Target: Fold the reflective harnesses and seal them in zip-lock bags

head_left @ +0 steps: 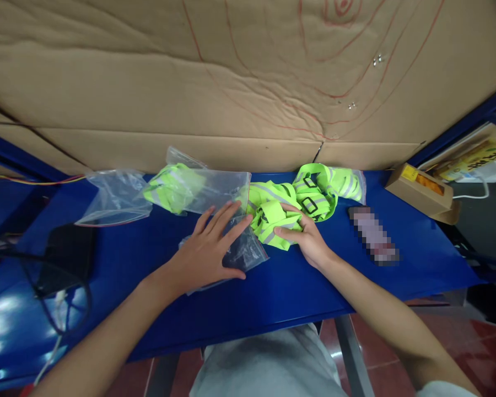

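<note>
My left hand (209, 248) lies flat, fingers spread, on a clear plastic bag (243, 251) on the blue table (273, 292). My right hand (303, 234) pinches the edge of a folded neon-yellow reflective vest (273, 212) beside that bag. More neon vest straps with black buckles (314, 193) lie just behind it, partly inside a clear bag. Another bagged neon vest (177, 187) rests behind my left hand.
An empty clear bag (116, 196) lies at the left. A black device with cables (68, 256) sits at the left edge. A blurred flat object (374, 234) and a cardboard box (421, 190) are at the right. A cardboard wall (231, 82) stands behind.
</note>
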`<action>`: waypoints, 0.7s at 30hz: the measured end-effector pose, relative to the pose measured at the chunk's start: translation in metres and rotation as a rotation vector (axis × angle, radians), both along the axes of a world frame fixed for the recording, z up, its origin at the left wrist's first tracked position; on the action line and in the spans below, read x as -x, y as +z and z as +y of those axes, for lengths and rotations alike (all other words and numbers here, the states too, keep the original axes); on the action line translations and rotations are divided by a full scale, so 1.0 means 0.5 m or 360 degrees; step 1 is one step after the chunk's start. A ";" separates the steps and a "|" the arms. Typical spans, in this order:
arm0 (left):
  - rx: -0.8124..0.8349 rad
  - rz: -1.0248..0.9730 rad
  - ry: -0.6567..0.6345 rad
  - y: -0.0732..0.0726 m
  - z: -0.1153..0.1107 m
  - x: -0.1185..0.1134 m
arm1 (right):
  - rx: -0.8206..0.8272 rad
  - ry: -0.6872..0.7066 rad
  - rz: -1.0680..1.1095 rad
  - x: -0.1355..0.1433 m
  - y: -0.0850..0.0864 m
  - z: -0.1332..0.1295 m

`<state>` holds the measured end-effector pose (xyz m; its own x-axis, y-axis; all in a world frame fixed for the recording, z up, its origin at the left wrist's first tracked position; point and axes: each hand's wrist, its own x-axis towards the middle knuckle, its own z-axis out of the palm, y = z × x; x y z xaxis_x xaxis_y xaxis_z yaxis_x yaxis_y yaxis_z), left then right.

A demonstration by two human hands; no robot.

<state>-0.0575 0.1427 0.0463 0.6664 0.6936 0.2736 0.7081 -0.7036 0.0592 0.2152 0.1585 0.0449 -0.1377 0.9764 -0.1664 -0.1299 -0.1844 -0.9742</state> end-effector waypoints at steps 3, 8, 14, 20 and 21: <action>0.0041 -0.0019 0.0045 -0.014 -0.004 -0.015 | 0.0005 0.0093 -0.0004 0.004 -0.004 -0.006; -0.0007 -0.0126 0.0418 -0.006 -0.062 -0.061 | -0.0029 0.0088 -0.0030 0.003 -0.008 -0.003; 0.0069 -0.0075 0.0534 -0.022 -0.103 -0.077 | -0.0003 0.0132 -0.0006 0.000 -0.011 0.003; 0.0205 -0.0263 0.0440 -0.023 -0.075 -0.068 | 0.0042 0.0134 0.0019 -0.008 -0.004 0.002; 0.0189 -0.0279 0.0417 -0.020 -0.072 -0.067 | 0.0027 0.0100 0.0006 -0.012 -0.001 0.003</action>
